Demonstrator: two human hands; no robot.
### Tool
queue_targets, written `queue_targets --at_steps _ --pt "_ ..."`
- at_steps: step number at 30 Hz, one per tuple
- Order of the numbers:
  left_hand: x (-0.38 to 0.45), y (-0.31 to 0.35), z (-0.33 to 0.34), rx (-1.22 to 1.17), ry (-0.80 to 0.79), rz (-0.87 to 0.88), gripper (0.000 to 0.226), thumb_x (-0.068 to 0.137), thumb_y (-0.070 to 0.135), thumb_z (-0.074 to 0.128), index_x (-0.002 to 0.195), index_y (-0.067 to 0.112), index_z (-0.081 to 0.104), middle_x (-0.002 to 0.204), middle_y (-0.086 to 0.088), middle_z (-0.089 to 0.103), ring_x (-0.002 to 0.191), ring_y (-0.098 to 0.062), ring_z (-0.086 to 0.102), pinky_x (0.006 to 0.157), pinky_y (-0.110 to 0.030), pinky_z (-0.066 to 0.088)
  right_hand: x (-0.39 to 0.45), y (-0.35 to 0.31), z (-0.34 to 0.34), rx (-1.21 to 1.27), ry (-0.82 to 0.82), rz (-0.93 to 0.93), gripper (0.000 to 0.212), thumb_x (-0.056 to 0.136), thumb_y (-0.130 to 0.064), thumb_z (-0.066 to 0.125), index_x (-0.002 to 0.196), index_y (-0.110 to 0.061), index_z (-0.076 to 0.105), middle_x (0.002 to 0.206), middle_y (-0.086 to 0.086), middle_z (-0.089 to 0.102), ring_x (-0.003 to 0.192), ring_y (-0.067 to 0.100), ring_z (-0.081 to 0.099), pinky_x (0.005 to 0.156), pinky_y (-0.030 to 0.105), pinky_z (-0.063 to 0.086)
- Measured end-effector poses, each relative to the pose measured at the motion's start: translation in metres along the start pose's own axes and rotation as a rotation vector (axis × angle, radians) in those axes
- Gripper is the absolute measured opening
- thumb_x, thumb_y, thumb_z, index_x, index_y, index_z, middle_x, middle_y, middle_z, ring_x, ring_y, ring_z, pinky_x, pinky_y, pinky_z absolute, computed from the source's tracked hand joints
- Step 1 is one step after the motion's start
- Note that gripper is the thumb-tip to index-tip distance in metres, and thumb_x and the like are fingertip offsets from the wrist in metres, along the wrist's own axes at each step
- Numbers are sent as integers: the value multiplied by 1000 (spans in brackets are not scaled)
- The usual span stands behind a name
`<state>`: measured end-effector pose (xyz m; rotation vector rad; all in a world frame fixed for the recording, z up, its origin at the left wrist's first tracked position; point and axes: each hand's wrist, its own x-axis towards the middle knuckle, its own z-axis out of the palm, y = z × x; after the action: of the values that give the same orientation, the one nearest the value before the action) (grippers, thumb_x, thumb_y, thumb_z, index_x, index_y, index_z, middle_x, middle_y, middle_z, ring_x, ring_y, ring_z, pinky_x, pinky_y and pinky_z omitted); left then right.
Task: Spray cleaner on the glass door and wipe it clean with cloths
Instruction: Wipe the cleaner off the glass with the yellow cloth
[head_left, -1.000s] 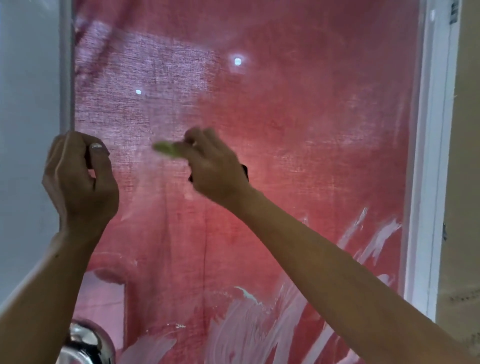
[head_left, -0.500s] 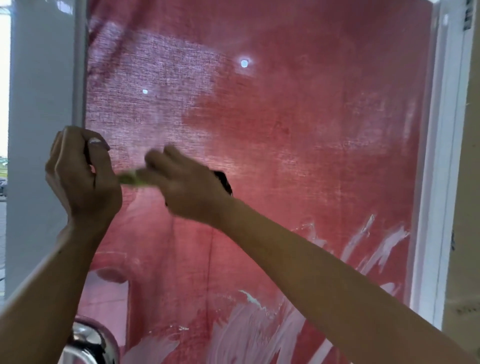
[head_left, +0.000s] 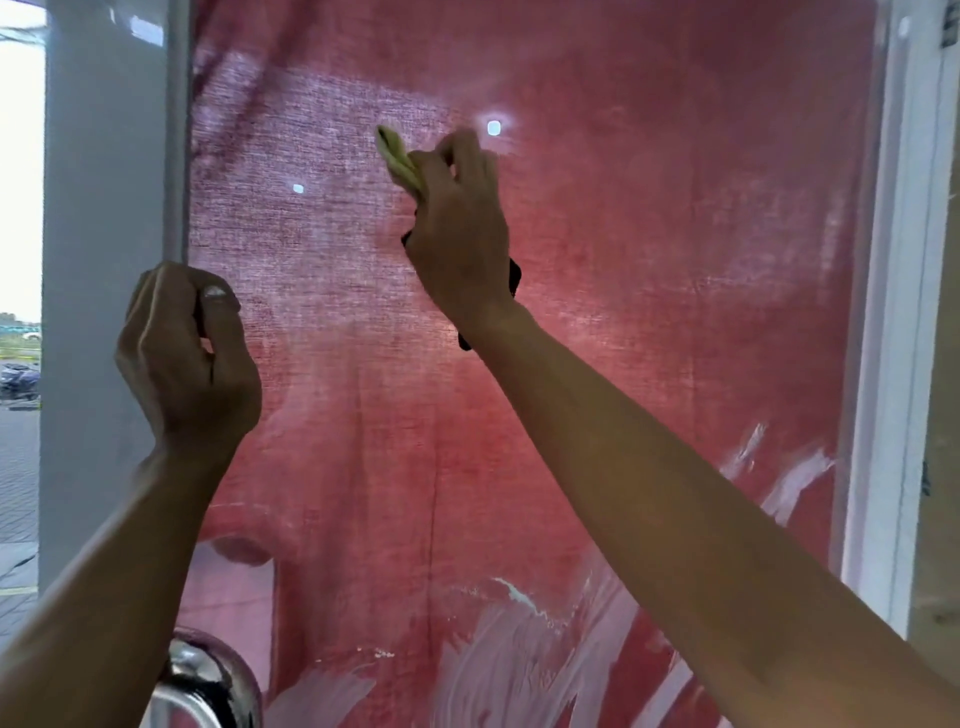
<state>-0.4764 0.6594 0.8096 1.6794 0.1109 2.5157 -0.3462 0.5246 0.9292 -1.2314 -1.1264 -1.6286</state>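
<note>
Here, cloth against glass door

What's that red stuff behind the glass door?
Behind the glass door hangs a red woven cloth, daylight showing through two small holes. White smears streak the lower pane. The right hand, gripping a yellow-green cloth, and both arms cover parts of it.

Two bare forearms, no sleeves — left hand and right hand ungloved.
</note>
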Motion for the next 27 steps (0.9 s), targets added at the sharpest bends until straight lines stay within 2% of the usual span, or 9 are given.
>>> queue_targets --at_steps 4,6,9,12,15,19,21,24,27 --pt "2 1 0 -93 25 -38 29 105 9 37 83 18 53 77 12 44 76 2 45 68 -36 33 -65 -27 -2 138 -152 -394 55 78 21 69 123 -10 73 95 14 60 89 25 45 51 31 48" --pt "4 6 -1 -137 52 -71 35 105 13 36 83 38 44 77 22 51 74 5 46 67 -34 31 -115 -33 -4 227 -291 -623 42 84 13 69 121 -7 74 97 17 65 90 27 44 60 36 46" --pt "4 4 -1 -182 68 -107 37 104 12 37 81 41 41 78 33 53 72 7 48 66 -35 32 -188 -37 -11 278 -454 -902 34 92 5 62 122 -9 73 109 15 68 95 27 43 73 35 38" --pt "4 2 0 -198 36 -104 37 103 11 38 81 41 41 75 30 52 72 7 48 64 -33 30 -212 -38 -16 320 -506 -1041 26 96 2 63 118 -6 73 106 13 70 91 25 44 68 33 36" --pt "3 0 0 -193 28 -100 37 103 12 39 81 41 40 73 27 50 71 4 47 63 -34 31 -185 -38 -11 260 -424 -923 32 96 1 61 125 -9 66 104 14 69 92 26 44 67 35 40" --pt "3 -2 1 -194 20 -81 36 103 11 38 81 40 40 76 29 51 73 4 48 64 -34 34 -105 -31 -4 102 -207 -350 42 85 13 49 112 -5 75 96 16 63 84 30 50 58 40 46" --pt "2 -1 1 -204 30 -73 37 103 10 37 82 40 40 77 32 52 75 6 48 65 -32 32 -82 -31 -3 70 -141 -221 37 79 16 46 101 2 73 95 19 63 81 34 52 56 44 48" --pt "2 0 3 -212 34 -88 38 104 11 38 82 42 40 79 34 53 76 8 49 70 -32 34 -98 -43 2 59 -163 -281 39 87 10 40 106 2 73 100 20 64 86 35 53 59 45 49" --pt "1 -7 4 -187 33 -115 37 106 14 38 83 42 40 81 34 53 78 7 49 73 -34 36 -155 -62 9 180 -290 -497 29 96 1 55 118 -2 72 110 19 65 93 33 50 67 40 45"
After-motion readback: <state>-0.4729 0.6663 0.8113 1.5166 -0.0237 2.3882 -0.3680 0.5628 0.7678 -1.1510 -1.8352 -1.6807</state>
